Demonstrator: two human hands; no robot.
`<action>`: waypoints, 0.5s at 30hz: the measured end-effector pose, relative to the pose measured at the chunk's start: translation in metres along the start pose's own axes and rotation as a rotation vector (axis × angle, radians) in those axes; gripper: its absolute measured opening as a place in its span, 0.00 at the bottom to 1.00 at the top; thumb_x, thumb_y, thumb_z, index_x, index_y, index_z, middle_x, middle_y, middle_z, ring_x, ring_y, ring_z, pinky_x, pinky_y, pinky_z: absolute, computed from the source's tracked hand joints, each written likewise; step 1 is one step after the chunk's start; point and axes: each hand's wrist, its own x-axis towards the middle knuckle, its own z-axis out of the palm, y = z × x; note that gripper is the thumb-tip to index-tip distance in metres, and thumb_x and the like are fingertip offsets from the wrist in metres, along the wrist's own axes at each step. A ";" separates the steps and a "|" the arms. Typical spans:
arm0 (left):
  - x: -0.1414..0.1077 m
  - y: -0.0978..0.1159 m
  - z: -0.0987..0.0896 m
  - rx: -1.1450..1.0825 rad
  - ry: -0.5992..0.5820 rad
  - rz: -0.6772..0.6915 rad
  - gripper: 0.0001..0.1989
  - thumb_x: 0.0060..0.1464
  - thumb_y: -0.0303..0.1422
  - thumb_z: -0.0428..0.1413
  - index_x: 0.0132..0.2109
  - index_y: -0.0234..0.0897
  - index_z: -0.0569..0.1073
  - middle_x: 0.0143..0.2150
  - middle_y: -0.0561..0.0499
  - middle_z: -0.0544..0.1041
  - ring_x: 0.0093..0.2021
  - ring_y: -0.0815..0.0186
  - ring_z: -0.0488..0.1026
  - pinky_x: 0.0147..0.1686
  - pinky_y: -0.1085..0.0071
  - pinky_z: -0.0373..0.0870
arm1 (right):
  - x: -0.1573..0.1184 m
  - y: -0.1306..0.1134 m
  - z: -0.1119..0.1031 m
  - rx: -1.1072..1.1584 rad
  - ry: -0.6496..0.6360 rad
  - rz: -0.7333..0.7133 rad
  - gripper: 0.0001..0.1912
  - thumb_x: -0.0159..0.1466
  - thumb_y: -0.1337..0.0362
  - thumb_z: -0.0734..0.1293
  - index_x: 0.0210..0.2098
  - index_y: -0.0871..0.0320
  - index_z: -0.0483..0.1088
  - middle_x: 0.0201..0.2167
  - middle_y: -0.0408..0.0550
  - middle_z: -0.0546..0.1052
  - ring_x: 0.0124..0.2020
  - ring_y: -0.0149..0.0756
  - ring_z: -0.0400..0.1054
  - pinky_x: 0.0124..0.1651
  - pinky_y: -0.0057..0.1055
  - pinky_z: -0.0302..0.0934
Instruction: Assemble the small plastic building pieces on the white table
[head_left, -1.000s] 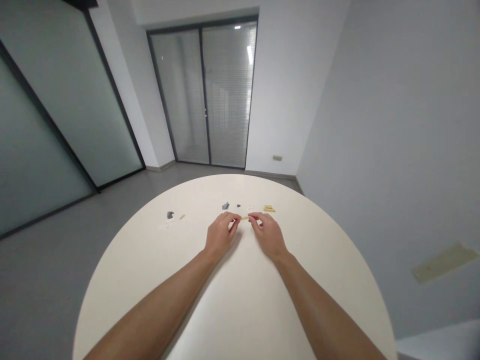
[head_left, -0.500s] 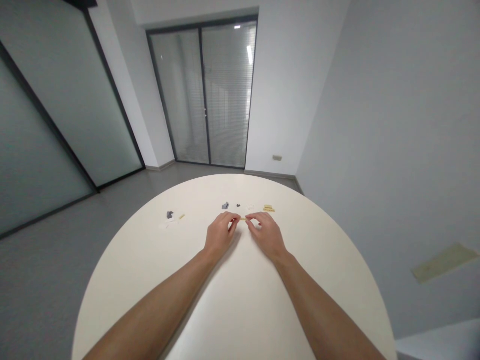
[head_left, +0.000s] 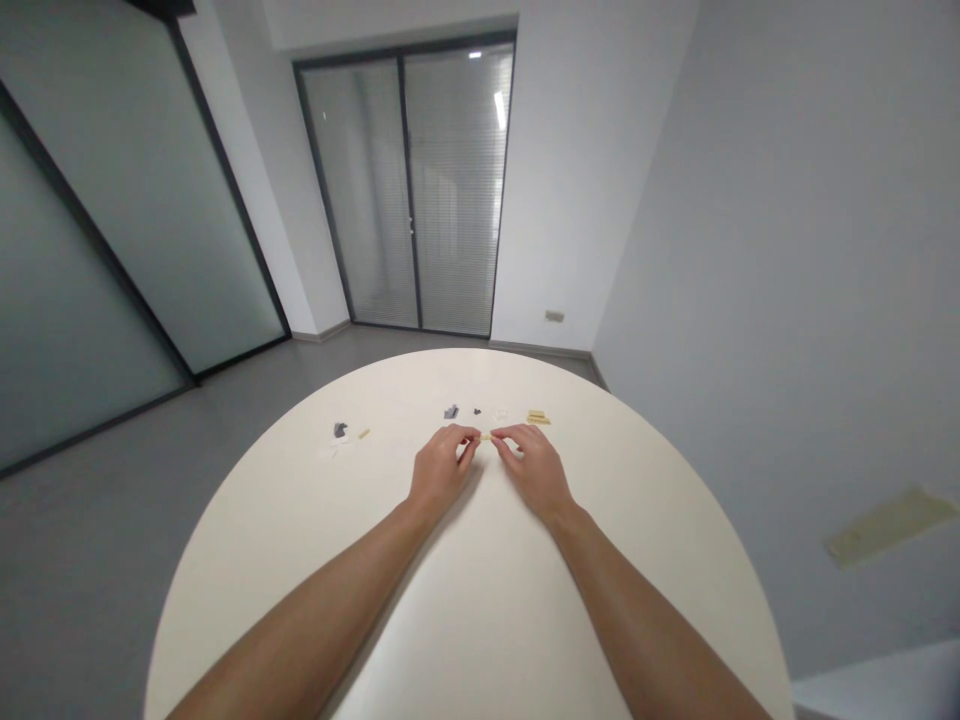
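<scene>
Over the far half of the round table, my left hand [head_left: 442, 462] pinches one end of a small yellow strip [head_left: 486, 437]. The other end is between the fingertips of my right hand [head_left: 536, 468], so only a short stretch shows in the gap. Just beyond my right hand lie several yellow strips [head_left: 538, 418]. Past my left hand is a small pile of grey pieces [head_left: 451, 411], with a tiny dark piece [head_left: 477, 411] beside it. Some pale pieces [head_left: 501, 414], hard to make out, lie between that and the yellow strips.
The white round table [head_left: 480, 600] fills the lower view. Dark grey pieces [head_left: 340, 429] and a single yellow piece [head_left: 364, 433] lie on its left side, near faint whitish bits. A wall [head_left: 787, 300] stands close on the right; a glass door [head_left: 450, 200] is behind.
</scene>
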 end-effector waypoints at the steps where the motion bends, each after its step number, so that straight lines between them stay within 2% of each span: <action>1: 0.000 0.000 0.000 0.001 0.001 0.000 0.07 0.63 0.33 0.52 0.45 0.41 0.75 0.41 0.51 0.79 0.43 0.63 0.75 0.45 0.66 0.71 | 0.000 0.000 0.000 0.000 0.001 0.001 0.10 0.69 0.57 0.62 0.42 0.51 0.75 0.41 0.48 0.79 0.46 0.42 0.70 0.50 0.41 0.67; 15: 0.000 0.000 -0.001 -0.016 -0.003 0.013 0.06 0.63 0.33 0.53 0.43 0.41 0.74 0.41 0.51 0.79 0.44 0.63 0.75 0.45 0.66 0.70 | -0.001 0.000 0.001 -0.009 0.015 -0.021 0.07 0.68 0.60 0.65 0.40 0.52 0.74 0.40 0.47 0.79 0.45 0.41 0.70 0.50 0.40 0.65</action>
